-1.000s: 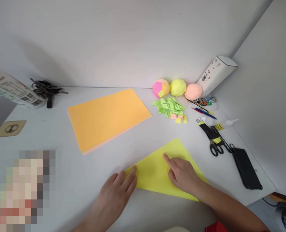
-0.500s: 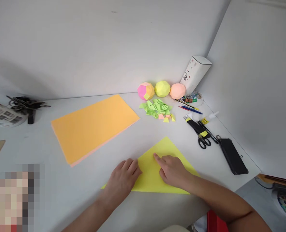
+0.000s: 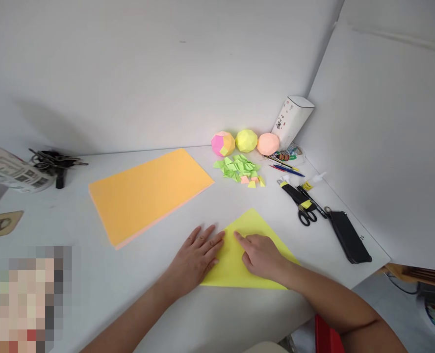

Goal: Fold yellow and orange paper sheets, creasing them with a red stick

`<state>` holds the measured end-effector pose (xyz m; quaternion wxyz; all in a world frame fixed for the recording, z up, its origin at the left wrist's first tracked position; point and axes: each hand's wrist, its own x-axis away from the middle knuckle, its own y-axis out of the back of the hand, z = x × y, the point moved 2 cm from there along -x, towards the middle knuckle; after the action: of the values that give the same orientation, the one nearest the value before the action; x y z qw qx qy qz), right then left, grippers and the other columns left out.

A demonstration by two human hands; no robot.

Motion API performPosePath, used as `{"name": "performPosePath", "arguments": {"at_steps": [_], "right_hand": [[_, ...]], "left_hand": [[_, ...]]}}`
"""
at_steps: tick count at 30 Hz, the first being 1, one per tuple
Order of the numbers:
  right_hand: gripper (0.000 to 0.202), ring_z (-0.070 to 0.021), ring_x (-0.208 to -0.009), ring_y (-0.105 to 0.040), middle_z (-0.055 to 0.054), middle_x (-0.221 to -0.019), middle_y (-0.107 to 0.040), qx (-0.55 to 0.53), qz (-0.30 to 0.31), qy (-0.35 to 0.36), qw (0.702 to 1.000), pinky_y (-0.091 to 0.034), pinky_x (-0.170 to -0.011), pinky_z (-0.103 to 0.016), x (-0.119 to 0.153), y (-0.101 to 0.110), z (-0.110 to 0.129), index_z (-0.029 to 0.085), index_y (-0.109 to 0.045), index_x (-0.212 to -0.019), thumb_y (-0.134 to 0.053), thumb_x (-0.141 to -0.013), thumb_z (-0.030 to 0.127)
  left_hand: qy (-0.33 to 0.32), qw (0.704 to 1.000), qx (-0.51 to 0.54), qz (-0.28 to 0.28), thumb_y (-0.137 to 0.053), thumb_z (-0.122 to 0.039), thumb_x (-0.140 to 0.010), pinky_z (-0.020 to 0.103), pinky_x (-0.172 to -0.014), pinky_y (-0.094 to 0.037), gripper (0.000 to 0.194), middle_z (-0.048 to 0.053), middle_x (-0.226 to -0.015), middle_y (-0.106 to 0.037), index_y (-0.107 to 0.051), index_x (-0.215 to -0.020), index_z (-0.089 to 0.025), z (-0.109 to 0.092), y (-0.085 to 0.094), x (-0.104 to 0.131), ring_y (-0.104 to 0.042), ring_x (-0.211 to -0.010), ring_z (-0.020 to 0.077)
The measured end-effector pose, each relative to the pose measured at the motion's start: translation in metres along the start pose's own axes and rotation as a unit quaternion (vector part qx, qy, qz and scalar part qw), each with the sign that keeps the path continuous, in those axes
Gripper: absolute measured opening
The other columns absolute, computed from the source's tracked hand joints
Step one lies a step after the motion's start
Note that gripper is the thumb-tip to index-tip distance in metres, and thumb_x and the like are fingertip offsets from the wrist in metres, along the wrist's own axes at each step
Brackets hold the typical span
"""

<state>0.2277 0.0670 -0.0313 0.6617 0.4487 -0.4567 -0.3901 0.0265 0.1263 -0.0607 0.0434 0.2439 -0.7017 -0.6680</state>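
A folded sheet of yellow paper lies on the white table in front of me, its peak pointing away. My left hand rests flat over the paper's left side with fingers spread, hiding that corner. On the upper middle of the sheet, the outstretched index finger of my right hand touches the paper. That hand's thumb stands apart and its other fingers are curled, with nothing in them.
Beyond the paper lie a stack of orange sheets and a heap of small green folded pieces. Paper balls line the wall. Scissors, a cutter, a glue bottle and a black phone sit to the right.
My left hand has flattened and spread its fingers, and its fingertips have shifted a little up and right on the yellow paper. My right hand stays in place. The camera view has shifted slightly.
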Motion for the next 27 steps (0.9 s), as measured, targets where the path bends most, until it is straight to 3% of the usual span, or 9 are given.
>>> {"name": "performPosePath", "arguments": {"at_steps": [7, 11, 14, 18, 21, 27], "right_hand": [[0.048, -0.0227, -0.082, -0.061, -0.010, -0.091, -0.067, -0.011, 0.056, -0.019, 0.998, -0.044, -0.067, -0.031, -0.003, 0.028, 0.000, 0.013, -0.044, -0.138, -0.040, -0.091, 0.020], [0.044, -0.0344, -0.103, -0.056, -0.023, -0.125, -0.055, 0.115, 0.028, -0.054, 0.991, -0.049, -0.073, -0.042, -0.004, 0.038, 0.031, 0.009, -0.051, -0.132, -0.042, -0.092, 0.026], [0.055, -0.0429, -0.128, -0.038, -0.026, -0.145, -0.036, 0.145, 0.034, -0.045, 0.988, -0.044, -0.090, -0.057, -0.008, 0.022, 0.068, 0.003, -0.042, -0.139, -0.048, -0.086, 0.017], [0.057, -0.0426, -0.137, -0.026, -0.026, -0.149, -0.029, 0.118, 0.019, -0.095, 0.988, -0.034, -0.102, -0.062, -0.015, -0.009, 0.096, -0.001, -0.039, -0.139, -0.048, -0.086, 0.017], [0.058, -0.0404, -0.141, -0.019, -0.023, -0.152, -0.024, 0.090, -0.011, -0.132, 0.987, -0.027, -0.108, -0.063, -0.013, -0.022, 0.097, 0.002, -0.036, -0.142, -0.047, -0.087, 0.018], [0.063, -0.0384, -0.143, -0.013, -0.026, -0.152, -0.018, 0.091, 0.033, -0.141, 0.985, -0.020, -0.112, -0.062, 0.018, -0.027, 0.075, -0.002, -0.034, -0.142, -0.049, -0.084, 0.017]], "left_hand": [[0.004, 0.999, 0.034, 0.017, -0.041, -0.047, -0.094, 0.046, -0.118, -0.011, 0.049, 0.003, -0.148, -0.041, -0.050, -0.133, -0.019, 0.000, -0.001, 0.002, -0.024, -0.142, 0.0261], [-0.004, 0.999, 0.033, 0.021, -0.039, -0.047, -0.094, 0.047, -0.117, -0.010, 0.051, 0.003, -0.148, -0.041, -0.049, -0.135, -0.017, 0.000, -0.002, 0.003, -0.023, -0.141, 0.0278], [-0.009, 0.999, 0.031, 0.020, -0.039, -0.047, -0.094, 0.047, -0.116, -0.012, 0.053, 0.003, -0.148, -0.041, -0.043, -0.139, -0.019, 0.000, -0.001, 0.002, -0.023, -0.141, 0.0281], [-0.023, 0.999, 0.023, 0.021, -0.040, -0.055, -0.091, 0.048, -0.115, -0.014, 0.062, 0.005, -0.148, -0.041, -0.038, -0.143, -0.021, 0.000, 0.000, 0.001, -0.021, -0.142, 0.0286], [-0.025, 0.999, 0.024, 0.019, -0.041, -0.055, -0.091, 0.048, -0.116, -0.013, 0.061, 0.005, -0.148, -0.041, -0.041, -0.141, -0.020, 0.000, -0.002, 0.002, -0.022, -0.142, 0.0287], [-0.007, 0.999, 0.044, -0.009, -0.043, -0.064, -0.086, 0.046, -0.117, -0.011, 0.066, 0.006, -0.143, -0.047, -0.054, -0.129, -0.016, 0.000, -0.006, 0.004, -0.029, -0.139, 0.0286]]}}
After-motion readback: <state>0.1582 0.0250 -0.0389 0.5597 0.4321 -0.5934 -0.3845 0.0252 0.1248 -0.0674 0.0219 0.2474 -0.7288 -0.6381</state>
